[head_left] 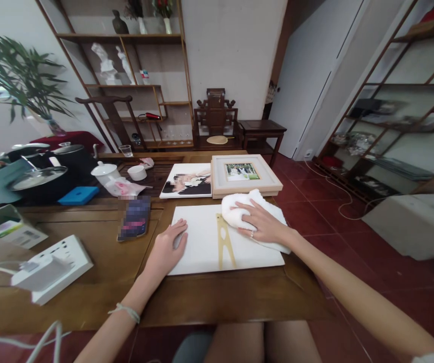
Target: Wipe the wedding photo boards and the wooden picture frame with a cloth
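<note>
A flat white rectangular board lay on the brown wooden table, directly in front of the seated person. The left hand rested palm down on the board's left edge, fingers together and flat. The right hand, with a ring on one finger, pressed a bunched white cloth onto the board's upper right corner, fingers spread over it. A thin tan stand piece with a cut-out hole lay on the board between the two hands.

No brand or writing could be read anywhere. A dark phone lay left of the board, its screen blurred. Behind the board sat a frameless photo print, partly blurred, and just beside it a pale wooden picture frame holding a small photo too small to make out.

At the left edge, a white power strip with a white plug was near the table's front, its cable cut off by the picture's border. Further back stood a white lidded ceramic pot, a small white cup and a clear glass; their contents could not be seen. A blue flat box lay beside dark cookware with glass lids. An open pale box at the far left held something unclear.
</note>
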The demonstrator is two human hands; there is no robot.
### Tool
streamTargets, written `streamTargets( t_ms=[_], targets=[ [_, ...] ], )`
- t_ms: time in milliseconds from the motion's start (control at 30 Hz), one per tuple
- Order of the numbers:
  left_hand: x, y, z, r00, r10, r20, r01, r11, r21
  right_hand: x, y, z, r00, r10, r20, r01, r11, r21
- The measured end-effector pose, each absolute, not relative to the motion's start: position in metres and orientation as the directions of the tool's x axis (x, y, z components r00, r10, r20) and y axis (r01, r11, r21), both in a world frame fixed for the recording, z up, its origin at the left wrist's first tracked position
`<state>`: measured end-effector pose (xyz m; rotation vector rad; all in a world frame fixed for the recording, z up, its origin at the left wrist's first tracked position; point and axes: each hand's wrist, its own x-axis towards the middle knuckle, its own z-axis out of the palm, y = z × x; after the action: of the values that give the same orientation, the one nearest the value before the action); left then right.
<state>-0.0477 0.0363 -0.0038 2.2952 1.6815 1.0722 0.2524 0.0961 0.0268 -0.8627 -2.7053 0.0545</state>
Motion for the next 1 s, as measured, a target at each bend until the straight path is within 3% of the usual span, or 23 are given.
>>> streamTargets(
  t_ms=[233,567,867,1000],
  targets=[
    [-0.048,0.037,-0.004,0.148,0.869,0.471,0.804,-0.383,0.455,0.252,0.092,0.023,-0.764,0.589,0.264,0.569,0.808,-0.156],
    [-0.048,0.037,-0.006,0.143,0.873,0.467,0.803,-0.378,0.462,0.278,-0.015,0.048,-0.899,0.426,0.1,0.375,0.867,-0.328],
    [-0.047,0.036,-0.003,0.135,0.87,0.474,0.809,-0.373,0.454,0.248,0.083,0.036,-0.77,0.605,0.204,0.555,0.792,-0.254],
    [-0.047,0.035,-0.002,0.136,0.87,0.474,0.812,-0.372,0.45,0.238,0.083,0.028,-0.724,0.654,0.219,0.595,0.753,-0.281]
  ],
)
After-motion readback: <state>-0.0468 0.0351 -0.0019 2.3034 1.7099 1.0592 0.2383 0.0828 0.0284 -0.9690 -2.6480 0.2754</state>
